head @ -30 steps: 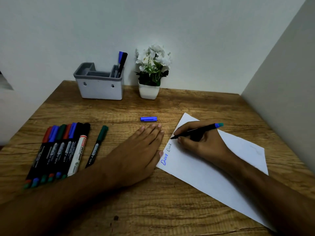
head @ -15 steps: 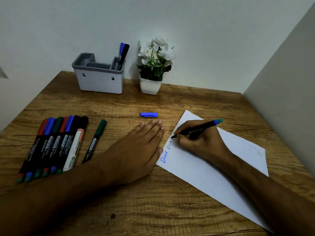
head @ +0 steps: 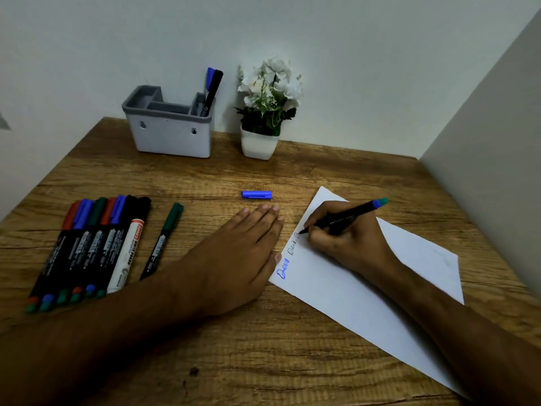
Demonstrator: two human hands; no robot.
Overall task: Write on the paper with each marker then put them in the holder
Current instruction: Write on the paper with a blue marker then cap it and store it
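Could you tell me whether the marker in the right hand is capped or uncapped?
Uncapped: the marker has its bare tip on the paper, and a blue cap lies apart.

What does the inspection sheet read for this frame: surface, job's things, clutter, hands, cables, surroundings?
Surface: wooden table, bare grain.
Job's things: paper with two words and a third begun; marker in use; loose blue cap; row of markers; green marker apart; holder with two markers.
Clutter: potted plant.
Hands: left hand flat beside paper; right hand writing.
Cables: nothing seen.
Surroundings: plain walls.
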